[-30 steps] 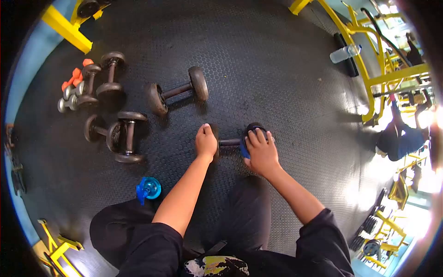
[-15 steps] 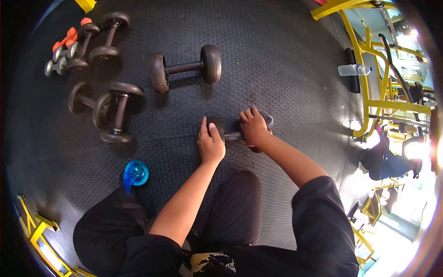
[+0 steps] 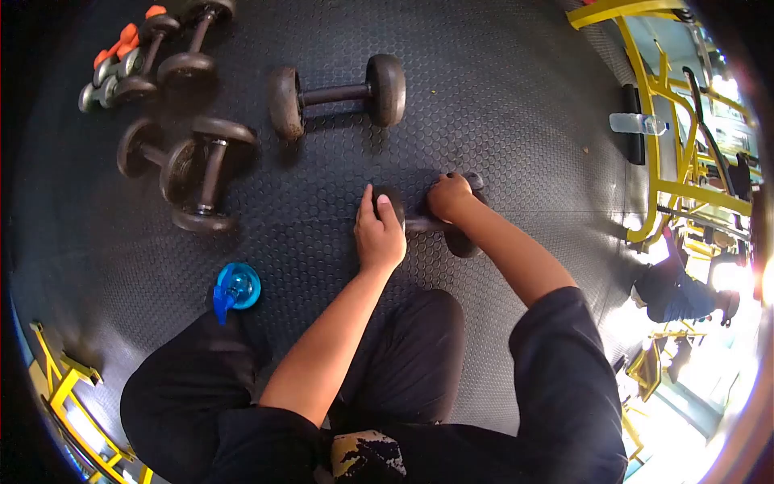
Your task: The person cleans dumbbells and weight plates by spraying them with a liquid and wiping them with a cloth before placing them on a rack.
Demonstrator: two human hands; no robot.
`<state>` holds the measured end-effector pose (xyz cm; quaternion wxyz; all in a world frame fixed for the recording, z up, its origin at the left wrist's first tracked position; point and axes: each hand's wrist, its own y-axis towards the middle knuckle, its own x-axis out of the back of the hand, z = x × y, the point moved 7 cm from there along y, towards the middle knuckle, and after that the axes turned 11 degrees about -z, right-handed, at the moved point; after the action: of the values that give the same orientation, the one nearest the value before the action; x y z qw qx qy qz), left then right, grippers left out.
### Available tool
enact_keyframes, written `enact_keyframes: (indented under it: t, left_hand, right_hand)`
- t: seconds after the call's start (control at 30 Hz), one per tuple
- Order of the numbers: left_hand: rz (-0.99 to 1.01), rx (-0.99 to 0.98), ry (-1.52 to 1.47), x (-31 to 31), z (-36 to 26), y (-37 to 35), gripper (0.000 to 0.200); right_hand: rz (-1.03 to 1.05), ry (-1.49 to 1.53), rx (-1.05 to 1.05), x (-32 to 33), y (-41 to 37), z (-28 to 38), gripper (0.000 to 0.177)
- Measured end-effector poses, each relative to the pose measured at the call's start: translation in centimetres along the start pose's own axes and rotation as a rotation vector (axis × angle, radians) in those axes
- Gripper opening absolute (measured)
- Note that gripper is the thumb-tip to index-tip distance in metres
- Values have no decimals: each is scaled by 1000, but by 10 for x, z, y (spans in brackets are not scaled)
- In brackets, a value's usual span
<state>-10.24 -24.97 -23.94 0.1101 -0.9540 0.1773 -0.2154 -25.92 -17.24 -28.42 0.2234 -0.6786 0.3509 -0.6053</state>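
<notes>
A dark dumbbell [image 3: 423,223] lies on the black textured floor in front of my knees. My left hand [image 3: 380,234] rests against the outer face of its left weight, fingers pointing forward and thumb over the edge. At the other end, my right hand [image 3: 451,198] is closed, with a grey cloth-like piece [image 3: 474,181] bunched at its fingers against the right weight. Part of that piece is hidden by the hand. Farther forward lies another large dumbbell [image 3: 337,94], touched by neither hand.
Several dumbbells [image 3: 211,176] lie at the left, with small orange ones [image 3: 127,35] behind. A blue-lidded bottle [image 3: 240,286] stands by my left knee. At the right are a clear bottle [image 3: 637,123], yellow gym frames [image 3: 651,161] and a person [image 3: 681,294].
My right hand has turned and curled more tightly at the right weight, and the grey piece shows beyond it. My left hand stays at the left weight. The view has shifted slightly.
</notes>
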Motion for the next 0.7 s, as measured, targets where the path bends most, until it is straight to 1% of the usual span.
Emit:
enact_keyframes:
  t: [0.03,0.1,0.17,0.23,0.3,0.37,0.4,0.43,0.5,0.53,0.57,0.63,0.7]
  left_hand:
    - [-4,17,0,0,0,2,57]
    - [4,59,8,-4,-1,7,57]
    - [-7,91,25,-5,-3,12,57]
    - [15,163,59,-9,-5,16,58]
    - [30,146,57,-11,-10,22,58]
    - [55,127,57,-15,-9,22,59]
    - [47,130,62,-15,-8,23,59]
    - [36,131,68,-15,-7,24,60]
    - [42,110,83,-15,-5,26,61]
    - [43,104,72,-15,-1,25,62]
    - [43,95,58,-17,-1,25,62]
    - [52,119,55,-17,-6,25,63]
    - [25,132,71,-18,-1,27,56]
  right_hand:
    - [12,-6,12,11,-14,2,25]
    - [-4,-183,159,37,-48,9,31]
    - [-156,-254,150,41,-79,13,30]
    - [-151,-222,102,34,-106,28,31]
    - [-141,-186,45,22,-124,44,31]
    - [-199,-393,68,8,-131,71,31]
    - [-247,-462,71,-5,-129,81,33]
    - [-246,-452,57,-15,-126,85,33]
    - [-208,-505,216,-39,-119,102,35]
    - [-302,-538,220,-51,-108,105,33]
    - [-297,-538,210,-70,-87,109,33]
    - [-116,-467,81,-100,-46,113,34]
    - [-79,-422,53,-87,-45,112,36]
